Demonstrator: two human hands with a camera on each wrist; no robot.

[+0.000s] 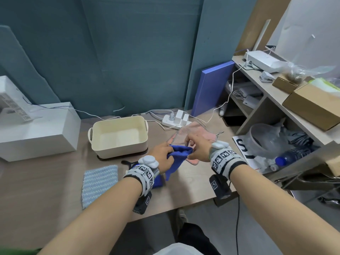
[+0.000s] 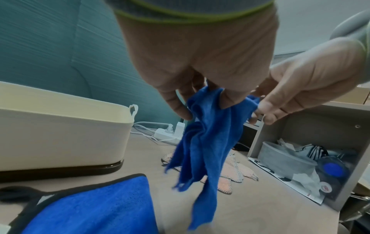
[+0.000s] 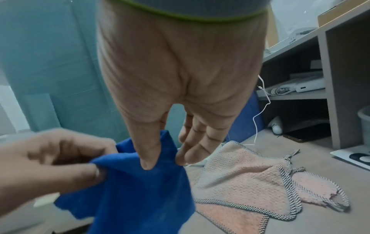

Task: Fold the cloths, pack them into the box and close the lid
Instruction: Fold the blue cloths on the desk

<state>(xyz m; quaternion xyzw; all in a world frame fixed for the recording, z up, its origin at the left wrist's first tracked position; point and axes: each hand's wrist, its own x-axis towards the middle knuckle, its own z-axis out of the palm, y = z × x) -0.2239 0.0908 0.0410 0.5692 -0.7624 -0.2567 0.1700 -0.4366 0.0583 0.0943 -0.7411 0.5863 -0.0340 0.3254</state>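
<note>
A white power strip [image 1: 175,120] with plugs is lying on the surface [image 1: 55,181] behind everything, its cables trailing off. A purple folder [image 1: 214,85] is leaning against the wall. Shelves [image 1: 266,100] on the right are holding cardboard boxes [image 1: 311,105], a clear plastic tub [image 1: 265,138] and a water bottle [image 1: 288,157]. A white box [image 1: 40,133] is sitting at the left

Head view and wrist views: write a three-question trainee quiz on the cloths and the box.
1. True or false: the cream box already holds a cloth.
2. Which cloth do both hands hold? A) pink cloth B) dark blue cloth C) striped light blue cloth
3. Fill in: the pink cloth lies ___ on the table, not folded.

Key: 1 false, it looks empty. 2 B: left hand and right hand pinch its top edge. 3 crumpled.
</note>
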